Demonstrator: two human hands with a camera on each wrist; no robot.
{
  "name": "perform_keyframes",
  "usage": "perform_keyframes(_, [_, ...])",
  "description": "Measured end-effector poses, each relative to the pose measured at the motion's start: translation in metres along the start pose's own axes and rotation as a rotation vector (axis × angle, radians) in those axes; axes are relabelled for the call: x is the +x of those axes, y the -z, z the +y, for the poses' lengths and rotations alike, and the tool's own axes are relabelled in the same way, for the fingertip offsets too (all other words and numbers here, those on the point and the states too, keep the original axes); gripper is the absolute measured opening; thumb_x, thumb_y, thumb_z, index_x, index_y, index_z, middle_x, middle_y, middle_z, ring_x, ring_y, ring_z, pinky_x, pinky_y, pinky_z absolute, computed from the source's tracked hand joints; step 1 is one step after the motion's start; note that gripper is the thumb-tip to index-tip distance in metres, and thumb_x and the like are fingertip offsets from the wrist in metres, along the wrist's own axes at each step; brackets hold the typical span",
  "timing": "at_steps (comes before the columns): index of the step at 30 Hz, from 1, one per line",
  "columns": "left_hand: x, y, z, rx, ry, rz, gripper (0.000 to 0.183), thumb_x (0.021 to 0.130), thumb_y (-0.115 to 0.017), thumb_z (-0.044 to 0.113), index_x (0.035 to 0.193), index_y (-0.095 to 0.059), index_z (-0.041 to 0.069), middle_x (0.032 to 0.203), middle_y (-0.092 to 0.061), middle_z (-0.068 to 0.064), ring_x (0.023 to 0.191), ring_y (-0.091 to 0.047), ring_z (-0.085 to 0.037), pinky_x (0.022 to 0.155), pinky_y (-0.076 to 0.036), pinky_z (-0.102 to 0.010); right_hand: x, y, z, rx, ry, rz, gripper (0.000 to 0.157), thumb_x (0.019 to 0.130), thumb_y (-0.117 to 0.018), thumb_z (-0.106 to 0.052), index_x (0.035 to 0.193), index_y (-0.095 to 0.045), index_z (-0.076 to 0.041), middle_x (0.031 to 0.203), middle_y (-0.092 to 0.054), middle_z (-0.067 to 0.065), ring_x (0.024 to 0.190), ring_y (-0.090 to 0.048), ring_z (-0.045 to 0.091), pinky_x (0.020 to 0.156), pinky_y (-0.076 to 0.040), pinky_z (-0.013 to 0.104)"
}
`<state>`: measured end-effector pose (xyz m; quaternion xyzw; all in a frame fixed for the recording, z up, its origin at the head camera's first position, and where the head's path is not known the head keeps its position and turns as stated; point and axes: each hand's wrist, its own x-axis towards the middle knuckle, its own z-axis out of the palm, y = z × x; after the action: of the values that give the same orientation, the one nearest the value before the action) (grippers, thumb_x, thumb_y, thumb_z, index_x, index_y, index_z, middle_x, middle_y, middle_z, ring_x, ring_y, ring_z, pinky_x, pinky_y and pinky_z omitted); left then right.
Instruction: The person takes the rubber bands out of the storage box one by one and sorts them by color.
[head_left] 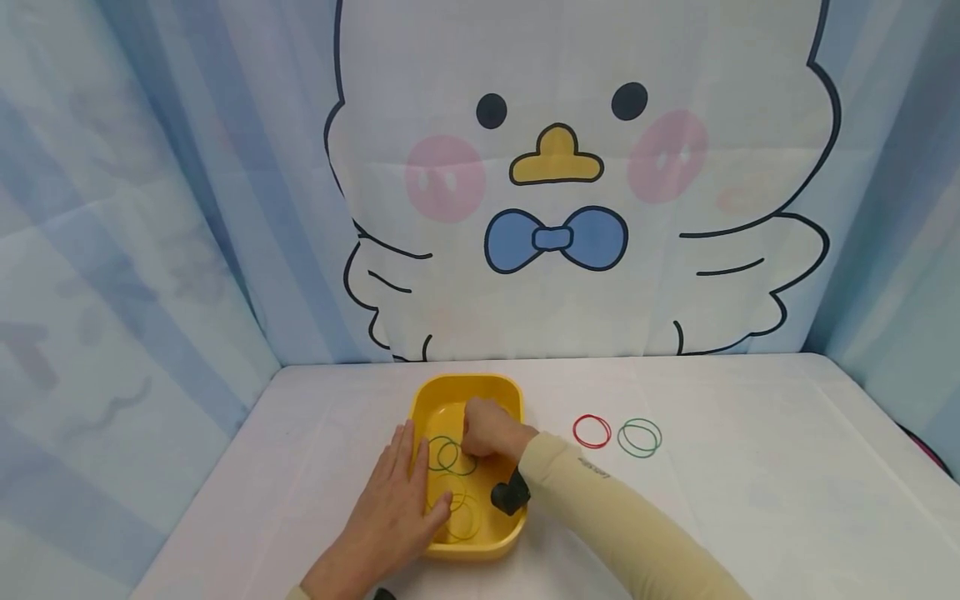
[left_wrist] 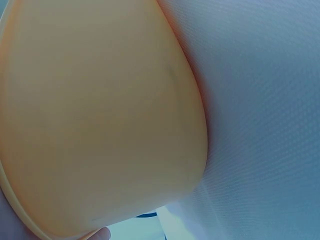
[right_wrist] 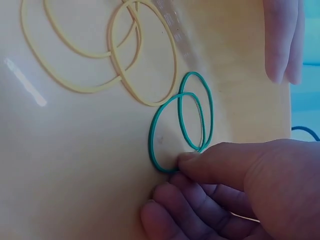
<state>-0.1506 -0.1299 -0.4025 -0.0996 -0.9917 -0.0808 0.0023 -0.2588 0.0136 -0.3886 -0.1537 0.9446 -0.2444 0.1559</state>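
A yellow plastic tray (head_left: 489,525) stands on the table in front of me. My left hand (head_left: 390,504) lies along its left rim with fingers straight and thumb over the inside; the left wrist view shows only the tray's outer wall (left_wrist: 110,115) close up. My right hand (head_left: 491,429) reaches down into the tray. In the right wrist view its thumb and index finger pinch the lower edge of a green rubber band (right_wrist: 151,132), which overlaps a second green rubber band (right_wrist: 211,107). Beside them on the tray floor lie several yellow rubber bands (right_wrist: 114,62).
To the right of the tray, red rubber bands (head_left: 575,426) and green rubber bands (head_left: 637,454) lie on the white tablecloth (head_left: 750,483). A printed curtain (head_left: 555,317) hangs at the table's back edge, with more curtain at both sides.
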Motion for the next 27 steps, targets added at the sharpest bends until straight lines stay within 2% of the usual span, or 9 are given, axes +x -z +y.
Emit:
perform_keyframes(5, [0.0001,-0.0006,-0.0003,0.005,-0.002,0.007,0.075,0.087,-0.034,0.056,0.142,-0.024,0.006,0.152,0.006,-0.011,0.140,0.000,-0.025,0.113,-0.014,-0.043,-0.0007,-0.0004,-0.0004,-0.004,0.009,-0.005,0.015,0.074,-0.066,-0.008,0.065,-0.055,-0.007,0.053,-0.048,0.001,0.046,-0.047,0.013,0.043,-0.040,0.021])
perform_keyframes(12, [0.0001,-0.0001,0.0004,0.004,-0.008,0.011,0.075,0.087,-0.035,0.056,0.141,-0.025,0.005,0.152,0.005,-0.012,0.140,0.000,-0.026,0.112,-0.014,-0.043,-0.0018,0.0004,0.0013,-0.011,0.035,-0.017,0.017,0.077,-0.064,-0.012,0.063,-0.056,-0.007,0.051,-0.047,0.000,0.045,-0.045,0.012,0.043,-0.038,0.020])
perform_keyframes(17, [0.0000,0.0000,0.0000,0.014,-0.007,0.010,0.075,0.087,-0.034,0.056,0.141,-0.025,0.005,0.152,0.005,-0.012,0.140,-0.001,-0.026,0.112,-0.014,-0.043,-0.0022,0.0028,0.0025,0.018,0.038,-0.044,0.019,0.080,-0.062,-0.016,0.063,-0.058,-0.008,0.054,-0.050,0.000,0.047,-0.046,0.012,0.045,-0.039,0.020])
perform_keyframes(21, [0.0001,-0.0006,-0.0001,0.017,-0.018,0.015,0.075,0.087,-0.035,0.055,0.141,-0.025,0.004,0.151,0.004,-0.014,0.140,-0.002,-0.027,0.112,-0.015,-0.044,-0.0028,0.0054,0.0026,0.052,0.052,-0.053,0.026,0.081,-0.059,-0.016,0.057,-0.055,-0.009,0.049,-0.044,-0.002,0.044,-0.042,0.012,0.043,-0.036,0.020])
perform_keyframes(24, [-0.0002,-0.0010,-0.0003,0.018,-0.026,0.025,0.075,0.087,-0.036,0.055,0.141,-0.026,0.004,0.151,0.003,-0.014,0.140,-0.002,-0.028,0.112,-0.015,-0.044,-0.0028,0.0070,0.0030,0.092,0.079,-0.058,0.025,0.081,-0.058,-0.013,0.057,-0.056,-0.007,0.049,-0.046,-0.001,0.044,-0.044,0.012,0.043,-0.038,0.020])
perform_keyframes(27, [0.0001,-0.0015,-0.0005,0.023,-0.018,0.025,0.075,0.087,-0.035,0.055,0.141,-0.026,0.004,0.151,0.004,-0.014,0.140,-0.002,-0.027,0.112,-0.015,-0.043,-0.0029,0.0074,0.0040,0.150,0.092,-0.071,0.018,0.081,-0.058,-0.009,0.065,-0.061,-0.002,0.056,-0.057,0.004,0.050,-0.053,0.016,0.049,-0.046,0.023])
